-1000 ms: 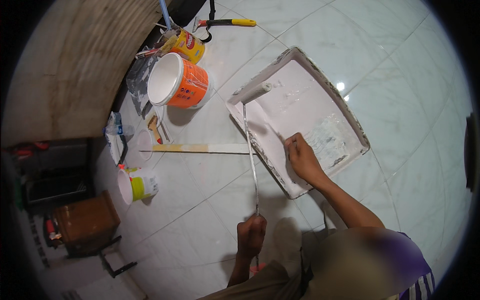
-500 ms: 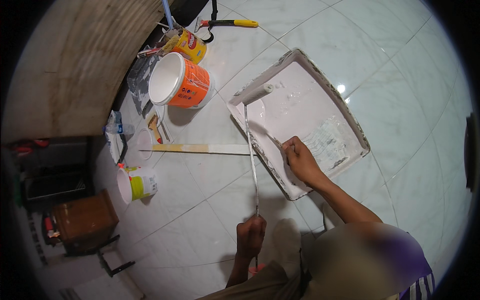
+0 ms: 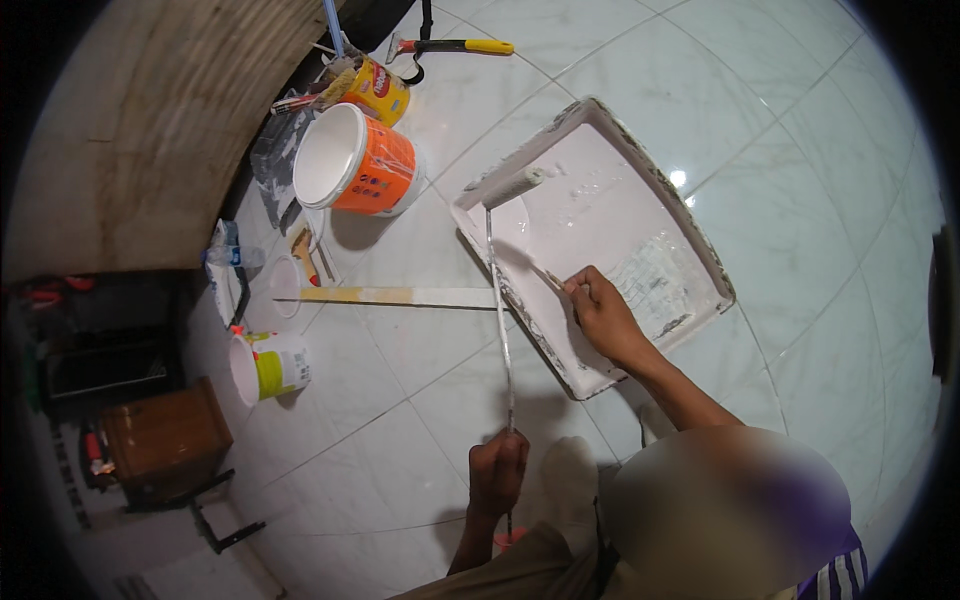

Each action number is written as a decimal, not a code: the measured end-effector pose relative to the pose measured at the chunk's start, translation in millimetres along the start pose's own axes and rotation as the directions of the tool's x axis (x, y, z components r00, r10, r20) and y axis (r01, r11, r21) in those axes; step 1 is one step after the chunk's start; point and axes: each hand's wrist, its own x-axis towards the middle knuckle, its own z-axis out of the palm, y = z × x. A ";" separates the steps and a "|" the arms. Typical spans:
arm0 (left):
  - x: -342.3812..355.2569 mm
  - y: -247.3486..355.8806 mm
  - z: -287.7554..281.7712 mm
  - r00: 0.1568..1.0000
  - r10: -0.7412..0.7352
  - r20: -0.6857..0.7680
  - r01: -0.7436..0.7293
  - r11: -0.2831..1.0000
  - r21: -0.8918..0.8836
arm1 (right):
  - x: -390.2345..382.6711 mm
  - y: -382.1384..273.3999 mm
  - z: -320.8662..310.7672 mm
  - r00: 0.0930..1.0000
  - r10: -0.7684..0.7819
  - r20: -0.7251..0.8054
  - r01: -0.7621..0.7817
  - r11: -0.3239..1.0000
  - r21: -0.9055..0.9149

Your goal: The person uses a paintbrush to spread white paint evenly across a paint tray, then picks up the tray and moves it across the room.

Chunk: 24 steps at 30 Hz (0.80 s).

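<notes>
My left hand [image 3: 497,470] grips the long metal pole [image 3: 503,340] of a paint roller [image 3: 513,185], whose sleeve rests in the upper-left corner of a tray [image 3: 700,225] coated with pale pink paint. My right hand [image 3: 605,315] is closed on a thin stick-like tool [image 3: 553,278] over the tray's left part. Its far end reaches into the paint, and I cannot make out its tip. A long pale strip [image 3: 415,297] lies on the floor left of the tray, under or behind the roller pole.
Along the wall at left stand a white bucket with orange label [image 3: 375,165], a yellow can [image 3: 375,90], a small green-labelled pot [image 3: 280,365], a brush [image 3: 305,250] and a bottle [image 3: 240,255]. A yellow-handled scraper [image 3: 460,46] lies above. A wooden cabinet [image 3: 160,440] is at lower left.
My right hand shifts slightly at the tray, with more of the thin tool showing beyond the fingers than a second ago. The roller stays in the tray's corner in my left hand.
</notes>
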 end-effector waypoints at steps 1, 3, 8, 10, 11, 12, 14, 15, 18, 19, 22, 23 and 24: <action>-0.3 -0.6 0.4 1.000 -0.010 0.002 0.010 1.000 0.010 | -0.2 -3.3 -0.5 1.000 -0.020 -0.001 0.020 1.000 0.011; -1.4 -2.7 -2.0 1.000 -0.028 0.007 0.027 0.999 0.037 | 1.6 -0.4 -2.0 0.997 -0.010 -0.083 0.010 1.000 -0.001; -3.6 -4.1 -1.1 0.998 -0.067 -0.001 0.067 0.997 -0.048 | -0.9 -1.5 0.5 0.999 -0.031 -0.042 0.029 0.999 -0.046; -3.4 -5.0 0.2 1.000 -0.025 -0.013 0.025 1.000 0.014 | 5.7 -1.1 -2.7 0.985 -0.027 -0.169 0.030 0.999 0.017; -3.0 -4.9 2.0 1.000 -0.002 -0.012 0.002 0.999 0.051 | 3.6 -0.4 -5.1 0.995 -0.023 -0.101 0.020 0.999 -0.026; -2.1 -4.9 2.6 1.000 0.022 -0.009 -0.021 0.996 0.091 | 0.6 0.6 -7.8 0.999 -0.015 -0.035 0.013 0.998 -0.067; -2.4 -4.4 -3.1 0.999 -0.050 0.022 0.049 0.998 0.032 | 0.1 3.9 -4.2 0.999 -0.050 0.021 0.051 0.994 -0.100; -3.4 -4.0 -3.7 0.996 -0.086 0.034 0.087 0.996 -0.001 | 0.1 -0.4 -4.2 0.998 -0.054 -0.032 0.052 0.995 -0.081; 1.4 -13.1 0.8 0.969 0.246 -0.004 -0.240 0.947 0.213 | -1.0 -24.6 -14.3 0.985 -0.041 -0.166 0.019 0.991 -0.132; -0.5 -11.5 -1.1 0.994 0.113 0.011 -0.113 0.987 0.112 | -1.7 -22.1 -13.4 0.994 -0.043 -0.099 0.028 0.989 -0.148; -5.4 -8.9 -3.1 0.997 -0.053 0.051 0.052 0.999 0.015 | -3.9 -15.3 -10.3 0.997 -0.072 0.002 0.072 0.988 -0.135; -3.5 -13.0 -2.0 0.998 0.049 0.032 -0.052 0.991 0.123 | -3.6 -17.1 -12.4 0.998 -0.047 -0.051 0.039 0.991 -0.131; -2.4 -14.8 -2.7 0.988 0.152 0.023 -0.153 0.959 0.237 | -3.1 -23.1 -14.2 0.994 -0.023 -0.104 0.011 0.993 -0.119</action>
